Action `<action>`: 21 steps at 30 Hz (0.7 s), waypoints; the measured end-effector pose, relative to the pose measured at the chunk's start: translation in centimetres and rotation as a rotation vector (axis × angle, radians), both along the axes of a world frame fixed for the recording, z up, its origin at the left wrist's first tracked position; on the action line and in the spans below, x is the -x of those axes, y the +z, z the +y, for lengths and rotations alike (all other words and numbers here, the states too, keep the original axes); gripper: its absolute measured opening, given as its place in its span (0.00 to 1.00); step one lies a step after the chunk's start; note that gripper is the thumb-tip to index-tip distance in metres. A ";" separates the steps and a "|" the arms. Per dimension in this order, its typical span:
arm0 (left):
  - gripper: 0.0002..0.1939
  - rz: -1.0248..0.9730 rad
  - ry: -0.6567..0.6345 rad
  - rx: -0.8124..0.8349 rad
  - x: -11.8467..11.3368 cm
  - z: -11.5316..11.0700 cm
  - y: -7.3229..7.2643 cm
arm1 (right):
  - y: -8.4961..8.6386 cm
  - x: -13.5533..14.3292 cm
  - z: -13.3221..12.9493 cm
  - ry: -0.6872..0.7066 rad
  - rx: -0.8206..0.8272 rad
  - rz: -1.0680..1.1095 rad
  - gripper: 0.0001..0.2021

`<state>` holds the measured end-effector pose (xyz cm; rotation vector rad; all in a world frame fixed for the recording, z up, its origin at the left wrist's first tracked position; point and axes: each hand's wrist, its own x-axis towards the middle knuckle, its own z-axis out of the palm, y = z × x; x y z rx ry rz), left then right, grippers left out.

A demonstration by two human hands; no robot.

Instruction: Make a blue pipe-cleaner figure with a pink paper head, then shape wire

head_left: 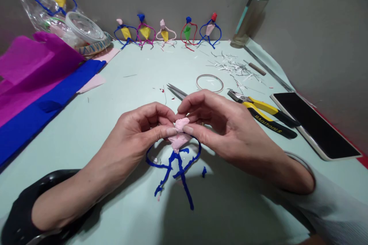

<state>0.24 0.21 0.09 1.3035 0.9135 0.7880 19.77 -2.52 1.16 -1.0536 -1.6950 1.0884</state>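
Between my two hands is a small paper-wrapped wire figure (178, 142) with a pink head and body and thin blue arms and legs. My left hand (143, 130) pinches its neck from the left, thumb on the pink paper. From the other side my right hand (221, 126) pinches the same spot, its thumb against the head. The blue legs hang toward me over the table. Just beyond my fingers the pointed blades of a pair of scissors (176, 91) stick out, their handles hidden by my right hand. A blue paper scrap (204, 172) lies right of the figure.
Several finished figures (144, 32) lean on the back wall. Magenta (37, 59) and blue paper (57, 99) lie left, near tape rolls (84, 26). To the right are pliers (264, 115), a phone (313, 122), a bottle (250, 17), a tape ring (209, 83) and wire scraps (237, 67).
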 end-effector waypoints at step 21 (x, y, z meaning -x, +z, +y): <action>0.04 0.061 -0.005 -0.022 0.6 -0.3 -0.1 | -0.5 0.5 0.1 -0.073 -0.118 -0.084 0.08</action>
